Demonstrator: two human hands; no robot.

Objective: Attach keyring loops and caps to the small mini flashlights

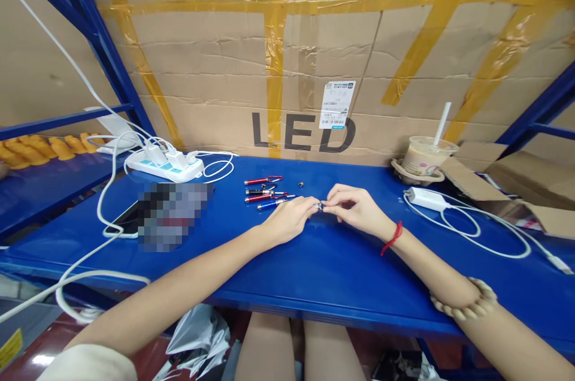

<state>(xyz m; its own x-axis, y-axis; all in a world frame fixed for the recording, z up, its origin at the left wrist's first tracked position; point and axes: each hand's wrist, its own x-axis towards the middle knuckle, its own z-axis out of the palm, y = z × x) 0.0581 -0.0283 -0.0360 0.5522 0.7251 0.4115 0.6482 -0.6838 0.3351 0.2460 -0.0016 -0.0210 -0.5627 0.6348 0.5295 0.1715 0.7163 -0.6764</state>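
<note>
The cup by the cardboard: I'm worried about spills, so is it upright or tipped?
Upright. The cup stands on the blue table in a holder, its straw pointing up at a slight lean.

**Obscured and cut-off items**

Small metal piece [319, 206] pinched between left hand [287, 219] and right hand [354, 208]: too small to identify. Object beside phone [126, 222] pixelated. White cable [503, 231] end too small to read.
</note>
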